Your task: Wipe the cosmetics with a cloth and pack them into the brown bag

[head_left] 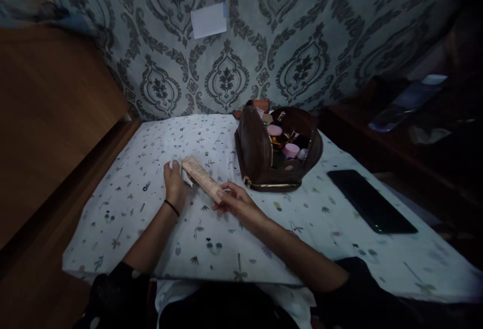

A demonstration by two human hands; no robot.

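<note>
A beige tube (203, 178) with small print slants over the patterned white cloth. My right hand (238, 203) has its fingers closed on the tube's lower right end. At the tube's upper left end, my left hand (175, 183) is closed on a white wipe or tissue (185, 173), part of which hangs beside the tube. A black band circles my left wrist. Behind my right hand, a brown bag (256, 150) stands unzipped, with pink-lidded containers (291, 150) and other small items inside.
A black phone (372, 202) lies at the right on the cloth-covered table (151, 228). Beyond the right edge, a clear bottle (407, 102) rests on a dark surface. Wooden furniture (53, 117) borders the left side. White paper (209, 20) is on the patterned wall.
</note>
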